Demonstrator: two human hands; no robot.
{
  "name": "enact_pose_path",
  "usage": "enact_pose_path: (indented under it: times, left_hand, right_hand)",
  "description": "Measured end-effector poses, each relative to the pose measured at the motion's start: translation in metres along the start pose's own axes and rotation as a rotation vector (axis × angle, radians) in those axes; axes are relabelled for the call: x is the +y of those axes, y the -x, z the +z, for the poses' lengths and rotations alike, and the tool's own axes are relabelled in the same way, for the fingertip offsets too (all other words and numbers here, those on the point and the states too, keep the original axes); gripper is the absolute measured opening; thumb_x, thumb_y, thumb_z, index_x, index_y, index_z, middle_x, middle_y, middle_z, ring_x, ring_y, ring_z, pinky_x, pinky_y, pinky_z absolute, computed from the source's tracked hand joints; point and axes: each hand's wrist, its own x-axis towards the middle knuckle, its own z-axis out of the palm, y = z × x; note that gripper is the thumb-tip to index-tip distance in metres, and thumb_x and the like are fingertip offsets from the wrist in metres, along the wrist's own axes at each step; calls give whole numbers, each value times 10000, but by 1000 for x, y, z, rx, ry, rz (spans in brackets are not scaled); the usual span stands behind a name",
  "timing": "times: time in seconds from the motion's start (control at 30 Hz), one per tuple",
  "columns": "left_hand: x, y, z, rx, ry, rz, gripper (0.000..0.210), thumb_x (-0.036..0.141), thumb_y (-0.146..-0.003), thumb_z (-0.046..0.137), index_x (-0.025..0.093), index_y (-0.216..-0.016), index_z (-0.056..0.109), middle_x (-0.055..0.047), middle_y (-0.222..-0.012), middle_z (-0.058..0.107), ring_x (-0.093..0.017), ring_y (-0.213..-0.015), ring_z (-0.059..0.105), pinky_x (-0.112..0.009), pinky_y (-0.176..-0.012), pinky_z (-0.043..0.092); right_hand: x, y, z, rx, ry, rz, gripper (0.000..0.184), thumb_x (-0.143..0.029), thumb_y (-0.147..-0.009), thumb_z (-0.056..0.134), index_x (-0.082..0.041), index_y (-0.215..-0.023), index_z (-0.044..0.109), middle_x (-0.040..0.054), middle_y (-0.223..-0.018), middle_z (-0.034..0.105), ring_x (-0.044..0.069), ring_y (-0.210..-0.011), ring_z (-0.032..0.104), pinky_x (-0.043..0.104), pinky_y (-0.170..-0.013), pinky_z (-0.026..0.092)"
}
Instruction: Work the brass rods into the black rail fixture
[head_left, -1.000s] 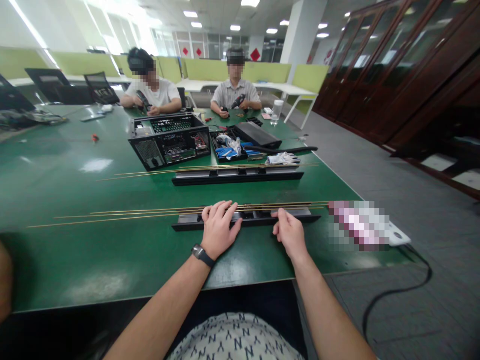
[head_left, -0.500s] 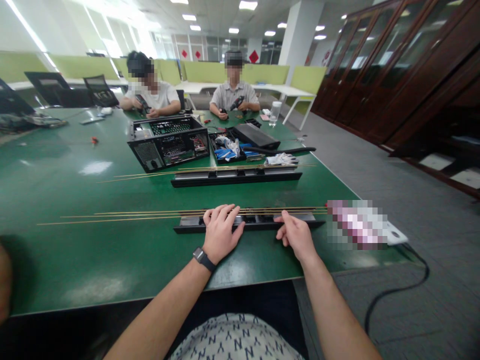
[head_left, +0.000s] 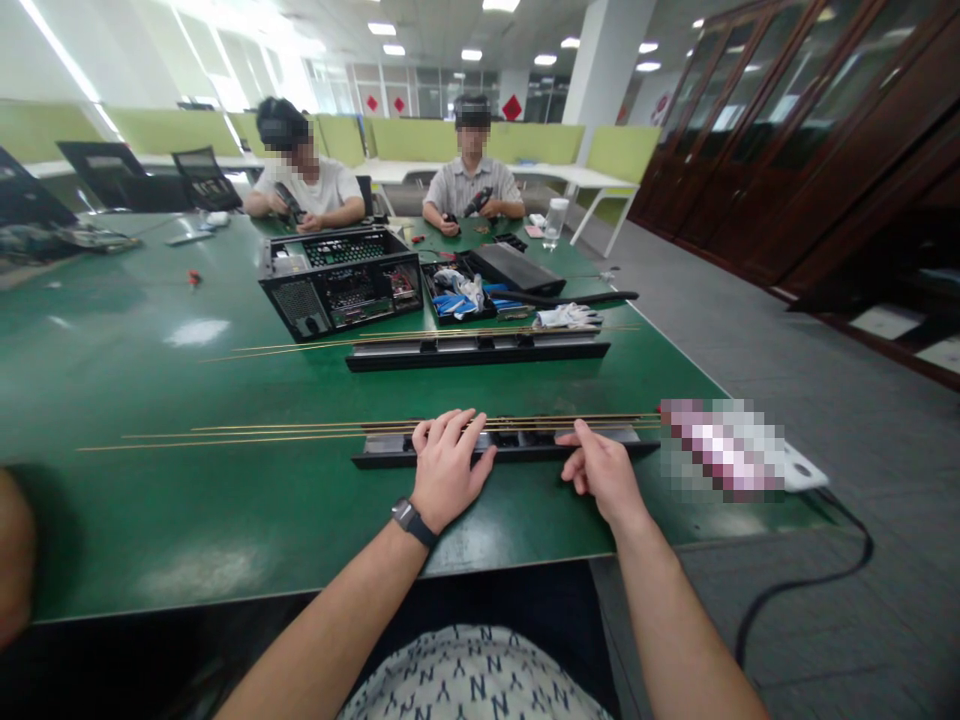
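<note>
My left hand (head_left: 450, 465) lies palm down across a long black and silver rail (head_left: 517, 452), its fingers stretched over the thin gold rods (head_left: 270, 431) along the rail's far side. Toward the right end of the same rail is my right hand (head_left: 602, 468). Its index finger reaches to the rods, the thumb points left, and the other fingers curl loosely below; I see nothing held in it. The rods stick out well past the rail's left end. Farther back lies a second similar rail (head_left: 480, 355) with more thin rods (head_left: 300, 346).
Beyond the rails stand an open black computer case (head_left: 341, 285) and a box holding blue and white gloves (head_left: 461, 295). White gloves (head_left: 568, 317) lie beside it. A blurred pink and white object (head_left: 720, 450) sits at the table's right edge. Two people (head_left: 472, 190) sit opposite, handling dark tools.
The whole view has shifted a little, so the scene sits slightly farther right. Both hands keep their places on the rail and rods.
</note>
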Motion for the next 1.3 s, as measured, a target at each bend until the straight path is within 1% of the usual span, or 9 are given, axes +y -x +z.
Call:
enact_pose_path:
  times: [0.27, 0.53, 0.8, 0.97, 1.1, 1.3]
  left_hand:
    - [1, -4, 2, -12, 4, -10, 392, 405, -979, 597, 268, -1346, 626, -102, -1367, 664, -309, -1299, 552, -512, -1078, 309]
    - [2, -11, 6, -30, -7, -19, 392, 409, -973, 608, 269, -1339, 617, -97, -1370, 655, -304, -1289, 546, -508, -1077, 309]
    - [-1, -24, 10, -39, -6, -11, 367, 384, -968, 613, 264, -1315, 616, -96, -1346, 670, -300, -1273, 555, -500, -1051, 321]
    - [-2, -29, 11, -56, 12, -12, 358, 391, -972, 605, 264, -1306, 616, -95, -1327, 680, -298, -1257, 562, -503, -1047, 318]
    - [-3, -29, 15, -39, 4, -9, 370, 397, -977, 595, 270, -1324, 617, -95, -1336, 677, -301, -1271, 563, -501, -1052, 324]
    - [-4, -23, 20, -8, -17, 14, 397, 393, -1003, 557, 268, -1378, 593, -97, -1416, 634, -296, -1347, 531, -502, -1101, 300]
  right_hand:
    - [-4, -3, 0, 10, -44, 31, 625, -719, -868, 607, -108, -883, 737, 72, -481, 641, 108, -278, 441, 212, -299, 260]
    - [-9, -14, 0, 11, -30, 30, 606, -700, -851, 639, -104, -893, 742, 73, -496, 651, 97, -284, 442, 190, -296, 227]
    - [-15, -31, 1, 5, -54, 109, 571, -666, -846, 661, -102, -901, 736, 69, -483, 639, 105, -281, 445, 191, -285, 213]
    - [-11, -37, 1, 30, -168, 109, 501, -606, -819, 711, -120, -945, 720, 31, -486, 627, 91, -277, 403, 187, -282, 185]
    - [-10, -38, 1, 60, -295, 106, 461, -572, -784, 755, -149, -954, 690, -15, -481, 595, 78, -273, 364, 192, -281, 185]
    - [-5, -36, 4, 112, -393, 31, 442, -548, -748, 821, -175, -922, 660, -59, -485, 552, 55, -284, 348, 176, -279, 199]
